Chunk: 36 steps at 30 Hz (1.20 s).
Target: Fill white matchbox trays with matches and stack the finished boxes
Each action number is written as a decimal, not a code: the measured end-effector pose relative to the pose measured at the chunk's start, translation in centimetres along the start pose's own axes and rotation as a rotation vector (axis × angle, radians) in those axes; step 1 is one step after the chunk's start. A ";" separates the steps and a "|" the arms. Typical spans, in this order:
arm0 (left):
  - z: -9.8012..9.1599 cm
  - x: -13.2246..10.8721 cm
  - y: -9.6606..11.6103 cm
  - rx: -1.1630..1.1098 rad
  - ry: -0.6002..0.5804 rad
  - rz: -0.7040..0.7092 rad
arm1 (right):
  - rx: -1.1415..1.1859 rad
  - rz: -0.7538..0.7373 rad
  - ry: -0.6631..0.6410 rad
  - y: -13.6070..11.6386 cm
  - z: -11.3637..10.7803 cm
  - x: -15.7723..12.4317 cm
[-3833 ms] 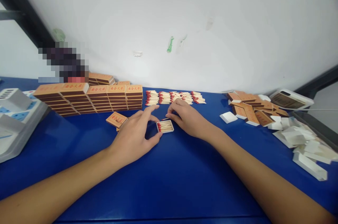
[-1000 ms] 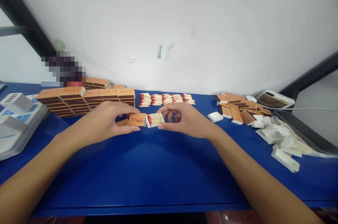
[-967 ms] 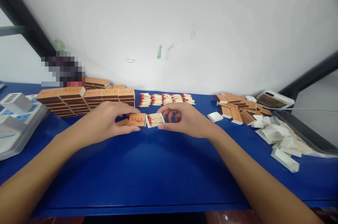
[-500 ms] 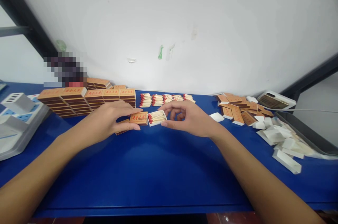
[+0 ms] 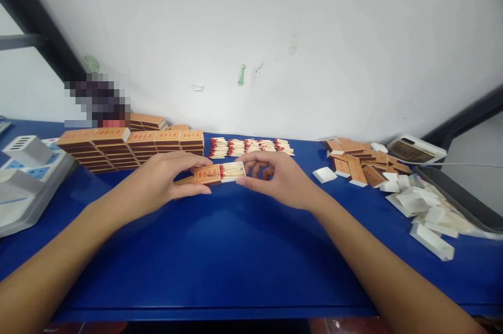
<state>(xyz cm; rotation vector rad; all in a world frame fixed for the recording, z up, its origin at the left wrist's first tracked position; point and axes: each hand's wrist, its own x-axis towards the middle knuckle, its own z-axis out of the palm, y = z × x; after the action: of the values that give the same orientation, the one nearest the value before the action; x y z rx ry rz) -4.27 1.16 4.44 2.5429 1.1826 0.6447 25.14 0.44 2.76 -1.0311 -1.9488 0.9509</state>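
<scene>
An orange-brown matchbox sleeve [image 5: 208, 174] with red lettering is pinched between thumb and fingers of my left hand [image 5: 165, 176]. My right hand [image 5: 273, 174] grips the right end of a white matchbox tray [image 5: 239, 177], which holds red-tipped matches with their heads toward the sleeve. The tray's left end meets the sleeve's opening and seems to sit slightly inside it. Partly hidden behind the left thumb, another matchbox [image 5: 184, 181] lies on the blue table. Behind the hands, several bundles of matches [image 5: 236, 147] lie in a row.
Stacked matchboxes [image 5: 147, 146] stand at the left, beside a power strip [image 5: 29, 182]. On the right lie loose sleeves [image 5: 357, 170], a pile of white trays [image 5: 428, 218] and a dark bin [image 5: 459, 195]. One white tray [image 5: 324, 174] sits apart. A wall rises behind the table.
The match-filled tray has moved left and lined up with the sleeve, its left end now at the opening. My right hand has come closer to my left hand.
</scene>
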 end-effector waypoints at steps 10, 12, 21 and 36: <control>0.9 -0.1 1.3 -0.088 0.125 -0.023 | 0.028 0.027 0.034 -0.4 1.9 -0.3; 1.2 -0.1 1.5 -0.111 0.166 -0.017 | 0.038 0.025 0.047 -0.2 2.6 -0.3; 2.1 -0.2 1.5 -0.130 0.234 -0.006 | -0.072 -0.072 -0.055 -0.9 4.6 -1.5; -10.9 6.6 -0.5 0.278 0.283 -0.260 | -0.544 -0.211 0.042 1.0 3.1 -0.6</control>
<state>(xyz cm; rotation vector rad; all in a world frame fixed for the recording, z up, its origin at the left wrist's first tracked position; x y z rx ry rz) -6.26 7.11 15.50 2.5029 1.7764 0.8454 23.10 -0.50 0.29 -1.0896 -2.2839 0.2788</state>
